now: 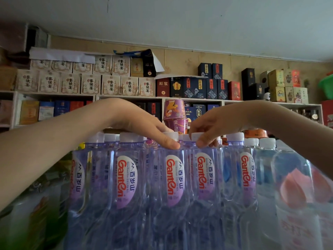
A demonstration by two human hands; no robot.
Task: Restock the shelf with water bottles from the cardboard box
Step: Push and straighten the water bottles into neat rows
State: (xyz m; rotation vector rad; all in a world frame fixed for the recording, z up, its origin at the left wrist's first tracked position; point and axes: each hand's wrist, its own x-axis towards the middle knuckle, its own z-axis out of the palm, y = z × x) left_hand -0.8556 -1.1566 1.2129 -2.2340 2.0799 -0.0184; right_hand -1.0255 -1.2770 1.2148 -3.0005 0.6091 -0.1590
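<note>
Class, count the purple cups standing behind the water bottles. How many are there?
2, stacked rim to rim: a lower cup, upright, and an upper cup, inverted on it. Others may be hidden.

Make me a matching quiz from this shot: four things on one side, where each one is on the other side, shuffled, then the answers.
1. left hand
2. purple cups
3. green tub
4. cream boxes

A. on top of the shelving, left side
B. far right edge of view
C. gripping the neck of a Ganten bottle
D. behind the bottle row, beside the right hand

Pairs: 1-C, 2-D, 3-B, 4-A
</note>
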